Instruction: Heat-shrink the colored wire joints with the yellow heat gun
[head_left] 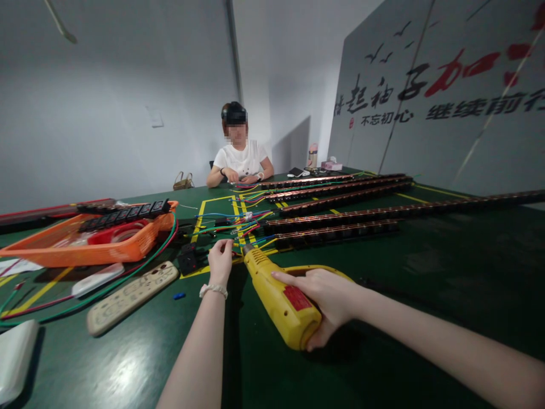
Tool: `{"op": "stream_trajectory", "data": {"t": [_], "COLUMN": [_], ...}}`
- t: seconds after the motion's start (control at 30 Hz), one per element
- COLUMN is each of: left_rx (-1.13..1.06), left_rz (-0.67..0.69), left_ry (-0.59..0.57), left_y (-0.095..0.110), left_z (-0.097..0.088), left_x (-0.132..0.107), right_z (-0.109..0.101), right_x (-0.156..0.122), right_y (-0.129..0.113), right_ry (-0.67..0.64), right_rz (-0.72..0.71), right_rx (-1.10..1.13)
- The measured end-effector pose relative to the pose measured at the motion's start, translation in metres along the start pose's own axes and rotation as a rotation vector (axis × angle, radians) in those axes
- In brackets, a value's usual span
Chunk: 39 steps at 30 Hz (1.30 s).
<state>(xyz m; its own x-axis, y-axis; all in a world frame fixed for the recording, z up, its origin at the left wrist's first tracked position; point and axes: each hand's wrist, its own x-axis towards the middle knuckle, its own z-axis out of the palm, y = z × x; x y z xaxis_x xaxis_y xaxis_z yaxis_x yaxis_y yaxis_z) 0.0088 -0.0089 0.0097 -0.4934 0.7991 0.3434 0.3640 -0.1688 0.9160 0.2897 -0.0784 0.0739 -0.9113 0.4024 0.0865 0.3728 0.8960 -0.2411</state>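
My right hand (pixel 326 301) is wrapped round the grip of a yellow heat gun (pixel 279 295). Its nozzle points away from me toward a bundle of coloured wires (pixel 232 227) on the green table (pixel 404 284). My left hand (pixel 220 261), with a pale bracelet at the wrist, is closed in a pinch just left of the nozzle; what it pinches is too small to name. Several long dark strips with copper rails (pixel 340 216) run off to the right from the wires.
An orange tray (pixel 85 241) holding black switch modules stands at the left. Two remote controls (pixel 131 295) and a black socket block (pixel 187 261) lie near my left arm. A person in a white shirt (pixel 239 159) sits across the table handling wires. A lettered wall panel stands at the right.
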Motion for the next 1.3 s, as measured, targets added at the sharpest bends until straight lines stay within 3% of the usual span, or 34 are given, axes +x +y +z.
{"op": "stream_trajectory", "data": {"t": [0.37,0.67,0.97,1.3], "left_rx": [0.107,0.104,0.048,-0.007], "left_rz": [0.062,0.082,-0.095,-0.098], "left_ry": [0.026,-0.043,0.099,0.109], "left_y": [-0.008,-0.015,-0.009,-0.016], "left_z": [0.000,-0.005,-0.008,-0.007], "left_x": [0.005,0.010,0.006,0.009], "right_z": [0.008,0.007,0.008,0.012], "right_x": [0.021,0.019,0.012,0.004], "right_y": [-0.001,-0.006,0.000,-0.018], "right_ry": [0.012,0.033,0.026,0.045], "right_rz": [-0.057,-0.024,0.023,0.172], "right_rx": [-0.053,-0.066,-0.050,-0.102]}}
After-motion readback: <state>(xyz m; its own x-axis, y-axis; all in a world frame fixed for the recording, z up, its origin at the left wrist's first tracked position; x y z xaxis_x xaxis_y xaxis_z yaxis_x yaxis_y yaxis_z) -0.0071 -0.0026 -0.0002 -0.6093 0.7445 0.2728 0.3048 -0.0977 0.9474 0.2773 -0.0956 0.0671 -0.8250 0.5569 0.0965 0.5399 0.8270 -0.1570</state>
